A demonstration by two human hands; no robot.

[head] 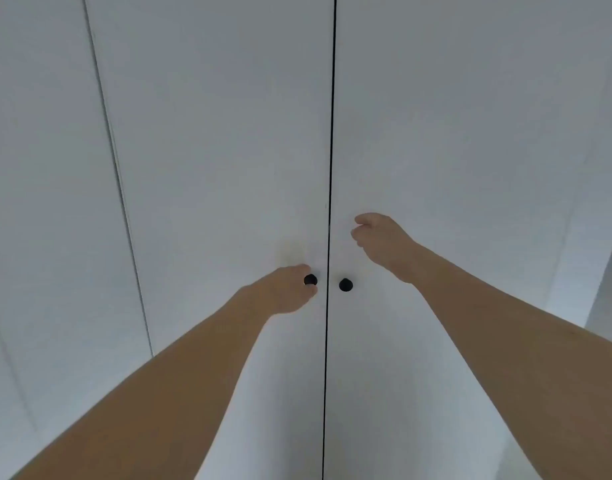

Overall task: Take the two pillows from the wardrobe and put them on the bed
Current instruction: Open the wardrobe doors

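Observation:
Two tall white wardrobe doors fill the view, the left door (pixel 221 150) and the right door (pixel 453 133), both closed with a thin dark gap between them. Each carries a small round black knob beside the gap. My left hand (pixel 283 289) has its fingers curled around the left knob (pixel 310 280). My right hand (pixel 380 240) hovers above and to the right of the right knob (pixel 345 285), fingers loosely curled and holding nothing. No pillows and no bed are visible.
Another white panel (pixel 45 202) stands to the left of the doors. A white wall or side panel (pixel 609 289) shows at the far right edge.

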